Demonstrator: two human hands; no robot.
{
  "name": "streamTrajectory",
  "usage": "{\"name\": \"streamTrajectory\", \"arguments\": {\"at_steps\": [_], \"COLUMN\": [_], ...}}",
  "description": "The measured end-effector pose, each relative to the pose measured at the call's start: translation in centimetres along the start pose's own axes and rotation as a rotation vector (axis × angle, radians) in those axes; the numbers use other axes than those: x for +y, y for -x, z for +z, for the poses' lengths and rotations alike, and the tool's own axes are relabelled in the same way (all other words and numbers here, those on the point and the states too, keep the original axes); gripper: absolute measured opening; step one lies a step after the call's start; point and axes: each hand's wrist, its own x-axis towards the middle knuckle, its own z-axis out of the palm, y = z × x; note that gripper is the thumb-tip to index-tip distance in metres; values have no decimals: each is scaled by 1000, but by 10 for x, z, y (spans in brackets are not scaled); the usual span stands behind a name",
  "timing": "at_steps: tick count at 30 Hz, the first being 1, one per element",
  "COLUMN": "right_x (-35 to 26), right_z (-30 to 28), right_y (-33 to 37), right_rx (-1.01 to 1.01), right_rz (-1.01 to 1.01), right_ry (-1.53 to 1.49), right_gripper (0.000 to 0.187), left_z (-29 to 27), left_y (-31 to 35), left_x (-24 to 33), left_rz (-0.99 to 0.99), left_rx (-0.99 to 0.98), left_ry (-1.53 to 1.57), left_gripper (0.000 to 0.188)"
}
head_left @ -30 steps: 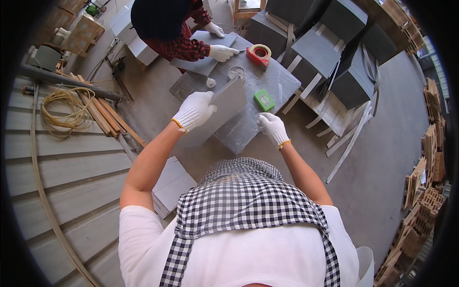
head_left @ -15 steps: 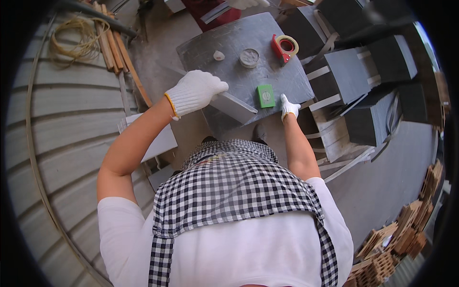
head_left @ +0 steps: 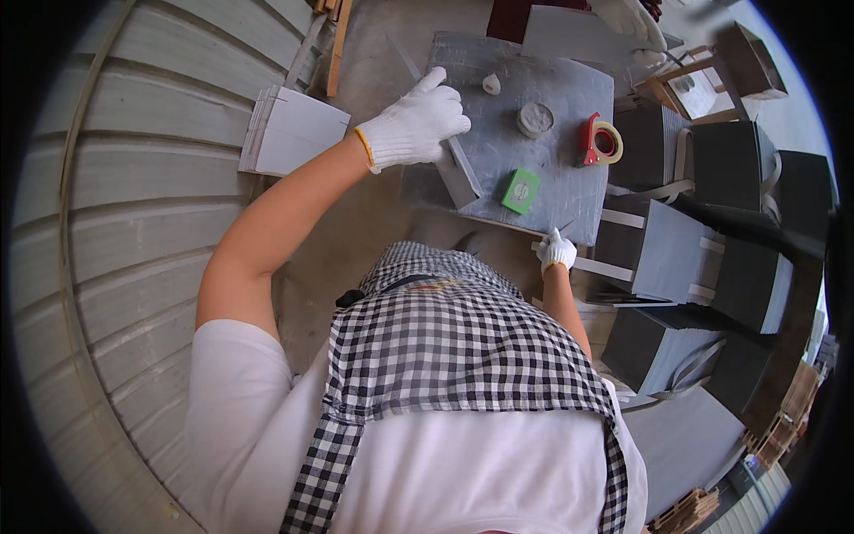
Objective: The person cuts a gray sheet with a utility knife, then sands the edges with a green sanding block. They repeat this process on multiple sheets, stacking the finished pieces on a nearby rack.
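A thin grey panel (head_left: 460, 178) stands tilted, nearly edge-on, at the left side of the grey-topped table (head_left: 498, 214). My left hand (head_left: 416, 123), in a white knitted glove, is closed over its upper edge. At the table's near right corner is my right hand (head_left: 558, 253), also gloved, its fingers drawn together. A thin dark sliver shows at its fingertips, too small to name. Between my hands lies a green box (head_left: 520, 191). Farther back are a round tin (head_left: 535, 119) of grey stuff, a small white lump (head_left: 491, 84) and a red tape dispenser (head_left: 600, 142).
Across the table, another person's gloved hand (head_left: 630, 22) is at a grey panel (head_left: 569, 34). Strapped stacks of dark panels (head_left: 672, 240) crowd the right. White panels (head_left: 298, 133) are stacked at left, beside a corrugated metal wall (head_left: 160, 205).
The view has swung, shifting the table rightward. My left hand's panel now appears more edge-on. My right hand's fingers have drawn together. The other person's panel has come over the table's far edge.
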Motion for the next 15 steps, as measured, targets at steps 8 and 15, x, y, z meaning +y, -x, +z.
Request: {"name": "streamTrajectory", "arguments": {"at_steps": [8, 15], "right_x": [-162, -232], "right_z": [19, 104], "right_y": [187, 273], "right_rx": [-776, -967], "right_rz": [-638, -1154], "right_ry": [534, 952], "right_gripper": [32, 28], "left_z": [2, 10], "left_y": [21, 37], "left_x": [1, -9], "left_rz": [-42, 22], "left_rx": [-10, 130], "left_ry": [-18, -5], "left_gripper": [26, 28]}}
